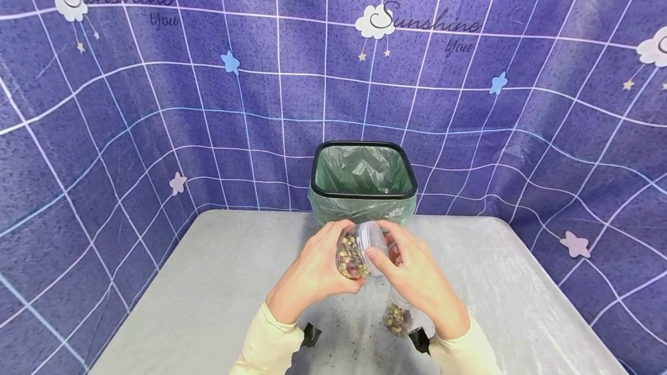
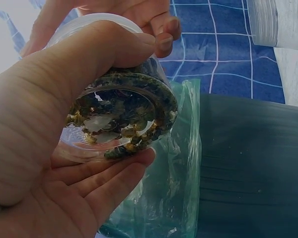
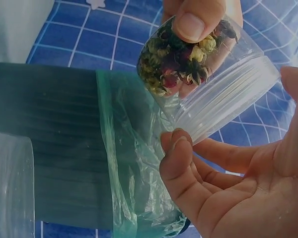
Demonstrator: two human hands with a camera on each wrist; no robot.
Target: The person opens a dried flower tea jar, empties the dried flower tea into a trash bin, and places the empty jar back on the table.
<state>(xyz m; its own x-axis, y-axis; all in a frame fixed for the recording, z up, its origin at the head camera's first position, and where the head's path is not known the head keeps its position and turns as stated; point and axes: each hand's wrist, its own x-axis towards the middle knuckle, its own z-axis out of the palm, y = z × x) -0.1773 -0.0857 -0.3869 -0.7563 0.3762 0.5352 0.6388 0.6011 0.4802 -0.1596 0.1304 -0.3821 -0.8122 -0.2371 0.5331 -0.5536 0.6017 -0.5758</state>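
Observation:
My left hand [image 1: 307,268] grips a clear plastic jar [image 1: 350,256] by its body, tilted on its side above the table. Dried flower buds, yellowish and dark pink, fill part of it. A translucent ribbed screw lid [image 3: 228,99] sits on the jar's mouth. My right hand [image 1: 422,274] holds that lid by its edge, thumb on one side and fingertips [image 3: 178,144] on the other. Below the right wrist stands a second clear jar [image 1: 398,318] with similar dried flowers, its upper part hidden by the hand.
Behind the hands stands a bin with a black rim [image 1: 359,195] and a green plastic liner [image 1: 365,168]. Small dark crumbs [image 1: 354,328] are scattered on the grey table [image 1: 234,271]. A blue gridded curtain [image 1: 260,132] hangs around the table's back and sides.

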